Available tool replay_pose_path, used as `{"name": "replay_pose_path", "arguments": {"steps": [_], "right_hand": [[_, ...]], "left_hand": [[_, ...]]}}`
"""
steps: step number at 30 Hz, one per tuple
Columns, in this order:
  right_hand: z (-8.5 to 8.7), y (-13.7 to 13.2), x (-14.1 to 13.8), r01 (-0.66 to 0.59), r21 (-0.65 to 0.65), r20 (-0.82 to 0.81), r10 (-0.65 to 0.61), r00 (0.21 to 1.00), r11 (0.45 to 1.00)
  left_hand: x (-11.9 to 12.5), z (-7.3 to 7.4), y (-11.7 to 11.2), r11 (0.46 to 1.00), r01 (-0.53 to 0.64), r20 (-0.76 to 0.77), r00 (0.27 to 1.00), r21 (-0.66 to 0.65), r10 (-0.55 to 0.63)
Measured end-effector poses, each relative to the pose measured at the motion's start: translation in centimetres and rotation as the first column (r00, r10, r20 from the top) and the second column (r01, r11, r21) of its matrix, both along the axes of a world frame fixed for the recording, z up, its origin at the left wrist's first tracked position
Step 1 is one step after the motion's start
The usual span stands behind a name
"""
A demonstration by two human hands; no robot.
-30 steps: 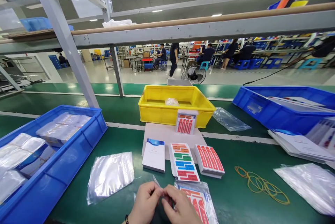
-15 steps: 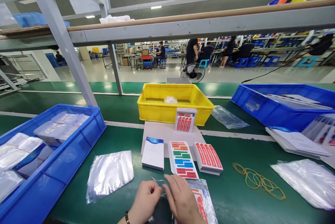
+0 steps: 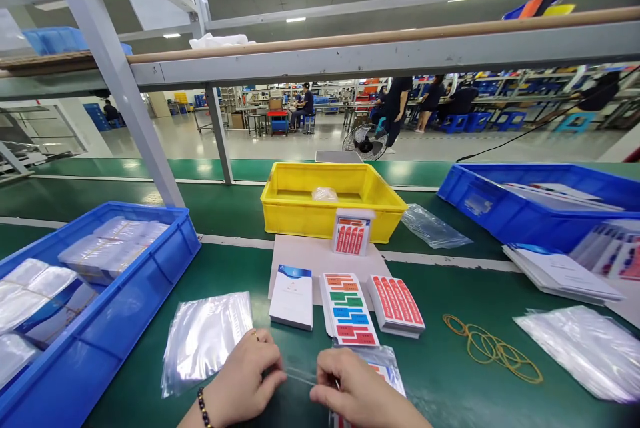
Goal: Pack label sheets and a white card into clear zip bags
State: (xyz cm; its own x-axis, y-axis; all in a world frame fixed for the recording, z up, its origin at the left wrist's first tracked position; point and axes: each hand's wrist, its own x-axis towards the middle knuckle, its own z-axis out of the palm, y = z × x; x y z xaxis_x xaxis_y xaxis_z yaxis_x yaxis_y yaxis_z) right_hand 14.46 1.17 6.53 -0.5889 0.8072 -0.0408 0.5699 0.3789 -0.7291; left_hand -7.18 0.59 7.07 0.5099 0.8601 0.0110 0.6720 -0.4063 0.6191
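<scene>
My left hand [image 3: 253, 375], wearing a bead bracelet, is closed in a pinch on one end of a clear plastic bag [image 3: 300, 375]. My right hand [image 3: 353, 385] pinches the other end, and the bag's edge is drawn in a thin line between them. Under and beside my right hand lies a filled clear bag [image 3: 393, 363] with coloured cards inside, partly hidden. Just beyond the hands stand a stack of white booklets [image 3: 291, 298], a stack of multicoloured sticker sheets [image 3: 349, 311] and a stack of red-and-white cards [image 3: 397, 305]. A pile of clear bags [image 3: 205, 341] lies left of my left hand.
A blue bin [image 3: 145, 295] with bundled packs stands left. A yellow bin [image 3: 280, 218] is ahead, with a packed sample [image 3: 351, 233] leaning on it. Rubber bands [image 3: 493, 348], more clear bags [image 3: 580, 351] and another blue bin [image 3: 500, 205] lie right. An overhead beam [image 3: 350, 55] crosses above.
My hands have moved apart, the left one to the left and nearer, and the plastic edge between them is now drawn straight. My right hand has curled from spread fingers into a pinch.
</scene>
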Motion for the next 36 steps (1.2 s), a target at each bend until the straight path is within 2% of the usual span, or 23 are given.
{"name": "replay_pose_path", "arguments": {"steps": [2, 4, 7, 9, 12, 14, 17, 19, 20, 21, 22, 24, 25, 26, 28, 31, 33, 36], "right_hand": [[0.0, 0.7, -0.5, -0.013, 0.060, 0.012, 0.013, 1.000, 0.998], [-0.9, 1.8, -1.4, 0.021, 0.249, 0.041, -0.032, 0.999, 0.968], [-2.9, 3.9, -2.8, 0.095, 0.524, 0.127, -0.188, 0.974, 0.847], [-4.1, 5.0, -3.4, 0.097, 0.584, 0.166, -0.236, 0.957, 0.806], [-4.8, 5.6, -3.7, 0.079, 0.597, 0.176, -0.227, 0.958, 0.798], [-4.2, 4.9, -3.6, 0.071, 0.613, 0.167, -0.217, 0.962, 0.787], [-2.3, 2.5, -3.2, 0.042, 0.622, 0.131, -0.157, 0.979, 0.782], [-1.1, 1.0, -2.8, -0.013, 0.588, 0.105, -0.061, 0.993, 0.809], [-0.7, 0.5, -2.4, -0.034, 0.563, 0.089, -0.020, 0.996, 0.826], [-0.4, 0.4, -1.9, -0.036, 0.535, 0.079, -0.007, 0.997, 0.844], [-0.4, 0.7, -1.2, -0.004, 0.502, 0.087, -0.046, 0.995, 0.865], [-0.7, 2.3, 0.5, 0.150, 0.444, 0.151, -0.239, 0.959, 0.883], [-1.0, 3.4, 1.4, 0.269, 0.407, 0.223, -0.380, 0.898, 0.873], [-1.3, 4.5, 2.3, 0.351, 0.395, 0.259, -0.470, 0.844, 0.849], [-1.9, 6.6, 3.8, 0.472, 0.369, 0.312, -0.585, 0.749, 0.801], [-2.2, 8.2, 4.8, 0.562, 0.326, 0.339, -0.649, 0.681, 0.760], [-2.2, 8.3, 4.9, 0.592, 0.303, 0.321, -0.665, 0.674, 0.746], [-2.0, 7.9, 5.2, 0.634, 0.271, 0.236, -0.689, 0.685, 0.724]], "left_hand": [[-0.6, -0.4, 0.0, 0.996, -0.044, -0.005, 0.999, -0.080, 0.044], [-0.7, -1.0, 0.1, 0.982, -0.073, 0.042, 0.996, -0.173, 0.081], [-0.4, -2.2, 0.1, 0.945, -0.118, 0.141, 0.976, -0.305, 0.168], [0.0, -3.0, 0.0, 0.920, -0.125, 0.228, 0.948, -0.372, 0.222], [0.4, -4.1, 0.0, 0.865, -0.136, 0.375, 0.860, -0.483, 0.345], [0.5, -4.7, 0.2, 0.785, -0.132, 0.467, 0.739, -0.605, 0.485], [0.7, -5.3, 0.6, 0.575, 0.006, 0.500, 0.500, -0.818, 0.707], [0.9, -5.5, 1.0, 0.436, 0.138, 0.451, 0.420, -0.889, 0.787], [1.0, -5.5, 1.1, 0.403, 0.184, 0.443, 0.393, -0.896, 0.806], [1.1, -5.5, 1.2, 0.395, 0.215, 0.448, 0.364, -0.893, 0.816], [1.1, -5.5, 1.2, 0.400, 0.235, 0.460, 0.332, -0.886, 0.824], [1.1, -5.4, 1.1, 0.407, 0.259, 0.471, 0.276, -0.876, 0.838], [1.1, -5.3, 1.0, 0.395, 0.270, 0.463, 0.270, -0.878, 0.844], [1.1, -5.2, 0.9, 0.375, 0.280, 0.449, 0.278, -0.884, 0.849], [1.2, -5.0, 0.6, 0.366, 0.297, 0.448, 0.291, -0.882, 0.845], [1.7, -4.5, 0.1, 0.416, 0.319, 0.511, 0.328, -0.852, 0.795], [2.1, -4.1, -0.1, 0.447, 0.327, 0.546, 0.350, -0.832, 0.761], [2.5, -4.0, -0.3, 0.438, 0.319, 0.536, 0.374, -0.840, 0.756]]}}
